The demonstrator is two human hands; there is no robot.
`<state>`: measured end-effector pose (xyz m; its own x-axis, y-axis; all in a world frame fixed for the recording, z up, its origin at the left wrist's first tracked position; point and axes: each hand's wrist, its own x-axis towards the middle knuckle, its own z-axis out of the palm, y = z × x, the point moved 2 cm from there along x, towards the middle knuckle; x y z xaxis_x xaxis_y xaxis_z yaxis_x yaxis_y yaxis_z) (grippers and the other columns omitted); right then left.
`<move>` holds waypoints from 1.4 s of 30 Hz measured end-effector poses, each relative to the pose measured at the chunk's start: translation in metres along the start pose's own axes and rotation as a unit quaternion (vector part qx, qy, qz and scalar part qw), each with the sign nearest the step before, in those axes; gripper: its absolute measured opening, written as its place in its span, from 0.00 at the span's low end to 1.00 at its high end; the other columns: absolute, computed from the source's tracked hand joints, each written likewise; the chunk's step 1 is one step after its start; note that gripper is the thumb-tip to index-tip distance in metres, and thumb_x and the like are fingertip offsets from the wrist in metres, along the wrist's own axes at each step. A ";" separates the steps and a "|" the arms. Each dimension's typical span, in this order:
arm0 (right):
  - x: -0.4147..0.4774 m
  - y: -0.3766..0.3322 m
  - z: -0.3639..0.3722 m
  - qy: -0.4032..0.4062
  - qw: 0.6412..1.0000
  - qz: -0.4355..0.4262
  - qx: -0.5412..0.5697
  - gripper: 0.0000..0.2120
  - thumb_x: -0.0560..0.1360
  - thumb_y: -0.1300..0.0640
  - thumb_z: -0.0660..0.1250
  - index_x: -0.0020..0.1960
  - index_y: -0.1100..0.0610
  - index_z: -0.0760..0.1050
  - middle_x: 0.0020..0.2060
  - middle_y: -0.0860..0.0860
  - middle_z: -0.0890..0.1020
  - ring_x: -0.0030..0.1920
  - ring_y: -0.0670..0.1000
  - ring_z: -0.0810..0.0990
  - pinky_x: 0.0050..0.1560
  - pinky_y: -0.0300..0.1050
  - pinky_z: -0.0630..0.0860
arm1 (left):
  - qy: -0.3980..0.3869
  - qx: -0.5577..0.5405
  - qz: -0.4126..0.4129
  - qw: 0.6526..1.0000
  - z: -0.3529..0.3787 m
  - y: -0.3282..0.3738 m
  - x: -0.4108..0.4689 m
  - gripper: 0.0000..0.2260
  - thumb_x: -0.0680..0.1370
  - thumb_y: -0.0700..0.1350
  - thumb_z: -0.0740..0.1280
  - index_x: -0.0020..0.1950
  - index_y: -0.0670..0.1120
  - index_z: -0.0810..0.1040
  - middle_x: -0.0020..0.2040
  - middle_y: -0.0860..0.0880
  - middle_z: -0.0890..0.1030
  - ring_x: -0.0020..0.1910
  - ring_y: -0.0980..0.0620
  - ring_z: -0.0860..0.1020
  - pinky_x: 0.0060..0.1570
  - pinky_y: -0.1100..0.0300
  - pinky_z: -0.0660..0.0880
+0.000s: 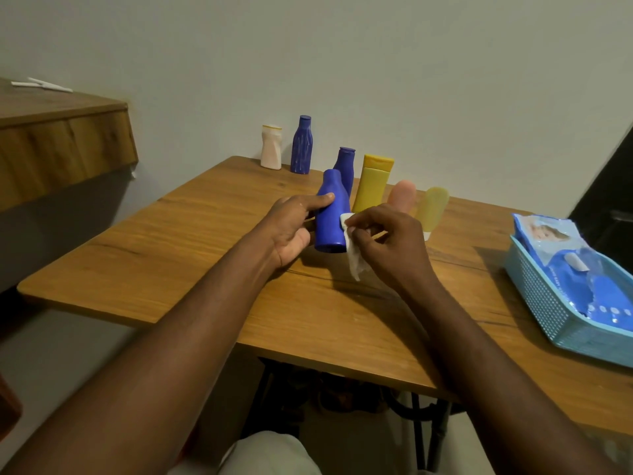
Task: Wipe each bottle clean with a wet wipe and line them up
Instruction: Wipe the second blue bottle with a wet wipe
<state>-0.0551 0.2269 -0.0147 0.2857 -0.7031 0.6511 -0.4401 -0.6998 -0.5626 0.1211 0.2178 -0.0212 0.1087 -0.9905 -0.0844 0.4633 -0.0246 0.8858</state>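
Left hand wraps round blue bottle, just above near middle of desk. Right hand pinches wet wipe, presses it on bottle's low side.

Bottle looks like smooth plastic: likely light, stiff, slippy when wet. Best hold round middle. Wipe soft, floppy.

Desk flat wood. Blue basket with wipe pack at right. Yellow tube just behind. White bottle, streaky blue bottle far back by wall.

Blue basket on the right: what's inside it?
A crinkly blue wet wipe pack lies in the basket, sticking out over its far rim. Anything beneath the pack is covered.
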 end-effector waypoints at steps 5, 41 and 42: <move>-0.001 -0.001 0.005 -0.057 0.998 -0.034 -0.007 0.08 0.77 0.59 0.72 0.56 0.54 0.84 0.52 0.48 0.81 0.52 0.44 0.79 0.46 0.32 0.76 | 0.022 -0.004 0.010 1.000 -0.002 0.001 0.001 0.13 0.79 0.39 0.73 0.63 0.40 0.78 0.60 0.40 0.83 0.61 0.41 0.83 0.62 0.41 0.81; 0.010 0.013 -0.011 0.047 0.989 0.079 0.116 0.10 0.80 0.60 0.68 0.59 0.54 0.84 0.53 0.47 0.85 0.54 0.47 0.82 0.55 0.43 0.80 | -0.089 0.067 -0.022 0.993 0.009 -0.004 -0.012 0.15 0.78 0.41 0.75 0.64 0.41 0.81 0.58 0.43 0.85 0.57 0.46 0.84 0.55 0.51 0.83; 0.010 0.014 -0.012 0.069 0.985 0.088 0.127 0.10 0.80 0.61 0.68 0.59 0.54 0.84 0.52 0.45 0.85 0.54 0.47 0.82 0.55 0.43 0.80 | -0.107 0.073 -0.023 0.991 0.010 -0.004 -0.013 0.15 0.78 0.41 0.75 0.64 0.41 0.81 0.58 0.43 0.85 0.56 0.47 0.84 0.54 0.51 0.83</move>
<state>-0.0680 0.2115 -0.0098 0.0975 -0.8052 0.5850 -0.2393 -0.5895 -0.7715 0.1090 0.2295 -0.0187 -0.1056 -0.9936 -0.0409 0.3305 -0.0738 0.9409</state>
